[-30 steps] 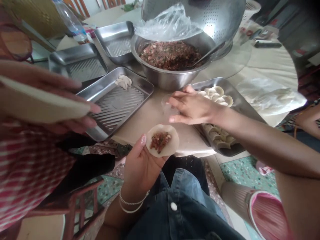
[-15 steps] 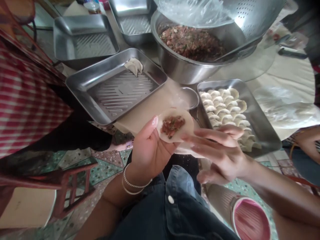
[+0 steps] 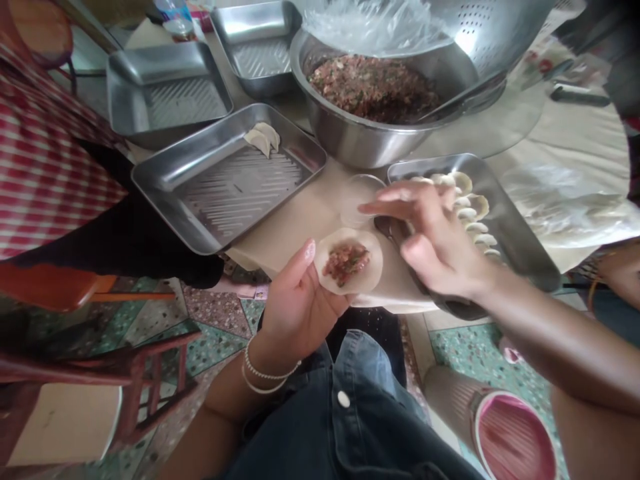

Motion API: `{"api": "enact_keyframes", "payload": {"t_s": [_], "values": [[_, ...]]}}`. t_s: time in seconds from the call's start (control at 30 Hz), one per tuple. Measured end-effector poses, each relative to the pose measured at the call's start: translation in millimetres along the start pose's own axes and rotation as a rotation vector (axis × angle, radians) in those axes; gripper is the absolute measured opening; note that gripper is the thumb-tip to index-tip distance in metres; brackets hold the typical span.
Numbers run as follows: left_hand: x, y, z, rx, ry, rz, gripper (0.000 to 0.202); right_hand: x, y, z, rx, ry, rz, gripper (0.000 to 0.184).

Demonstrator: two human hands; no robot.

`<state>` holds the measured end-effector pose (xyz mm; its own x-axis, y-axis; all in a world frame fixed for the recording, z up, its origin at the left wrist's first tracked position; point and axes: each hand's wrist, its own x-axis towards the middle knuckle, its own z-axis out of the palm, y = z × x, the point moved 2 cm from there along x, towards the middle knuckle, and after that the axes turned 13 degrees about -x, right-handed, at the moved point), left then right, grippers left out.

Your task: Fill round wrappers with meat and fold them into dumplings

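My left hand (image 3: pixel 305 310) holds a round dumpling wrapper (image 3: pixel 374 257) flat on its fingers, thumb at the rim. A mound of meat filling (image 3: pixel 345 261) with green flecks sits in the wrapper's middle. Over a small clear round dish (image 3: pixel 351 195) reaches my right hand (image 3: pixel 437 240), its fingers apart and empty. Whether a fingertip touches what is in the dish, I cannot tell. Just beyond that hand, rows of folded dumplings (image 3: pixel 479 225) lie in a metal tray (image 3: pixel 533 260), partly hidden by the hand.
A tray (image 3: pixel 175 227) at left holds a few folded dumplings (image 3: pixel 263 139). Behind stand a large metal bowl (image 3: pixel 360 143) of filling and two more trays (image 3: pixel 170 100). A person in a checked garment (image 3: pixel 45 160) is at left. A pink-lined bin (image 3: pixel 515 433) stands below right.
My right hand has moved away from the wrapper, up and forward to the small clear dish. The left hand still holds the filled wrapper in nearly the same place.
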<state>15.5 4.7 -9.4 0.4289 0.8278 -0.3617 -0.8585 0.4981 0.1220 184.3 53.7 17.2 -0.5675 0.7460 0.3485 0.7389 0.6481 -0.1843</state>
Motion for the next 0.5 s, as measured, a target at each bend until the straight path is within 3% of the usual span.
{"api": "enact_keyframes", "payload": {"t_s": [0.2,0.27,0.4,0.5], "values": [[-1.2,6.6,-4.3,-0.012,0.027,0.088,0.044,28.3,23.1,19.7,-0.148,-0.219,0.008,0.074],[-1.2,7.0,-4.7,0.002,0.016,0.087,0.044,27.2,19.2,16.9,-0.137,-0.189,0.002,0.072],[0.9,4.5,-2.8,0.024,-0.028,0.064,0.050,11.3,-4.6,-3.3,0.024,-0.007,-0.063,0.062],[3.7,-0.9,2.0,0.022,-0.090,0.026,0.053,-1.3,-23.4,-11.0,0.049,0.014,-0.145,0.060]]}}
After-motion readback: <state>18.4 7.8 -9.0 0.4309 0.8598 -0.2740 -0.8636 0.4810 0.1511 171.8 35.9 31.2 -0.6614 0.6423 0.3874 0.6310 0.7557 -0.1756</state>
